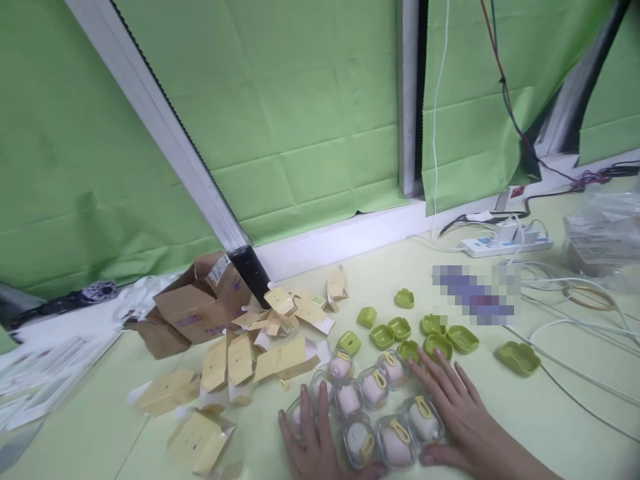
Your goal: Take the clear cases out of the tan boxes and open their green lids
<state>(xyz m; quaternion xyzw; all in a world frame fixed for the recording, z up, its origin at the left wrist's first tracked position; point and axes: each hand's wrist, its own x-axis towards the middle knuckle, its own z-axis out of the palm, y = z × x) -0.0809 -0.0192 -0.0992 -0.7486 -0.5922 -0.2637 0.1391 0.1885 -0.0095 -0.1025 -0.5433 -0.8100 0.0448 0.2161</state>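
Several clear rounded plastic cases [374, 387] stand packed together on the pale table, each with a pinkish or whitish item inside and most with a small yellow loop. My left hand [315, 440] lies against the cluster's left side, fingers spread over and beside the leftmost cases. On the right side, my right hand [457, 413] rests with fingers stretched out, its thumb by a front case [424, 420] and its fingertips close to the green trays. Neither hand is closed round anything. Small green flower-shaped trays [439, 348] sit just behind the cases.
Opened yellow cartons [284, 360] are scattered to the left. Behind them are a brown cardboard box [200, 303] and a black cylinder [250, 273]. At the right lie a power strip [505, 245], loose white cables [575, 377] and a plastic-wrapped bundle [603, 233]. Green curtains [310, 113] hang behind.
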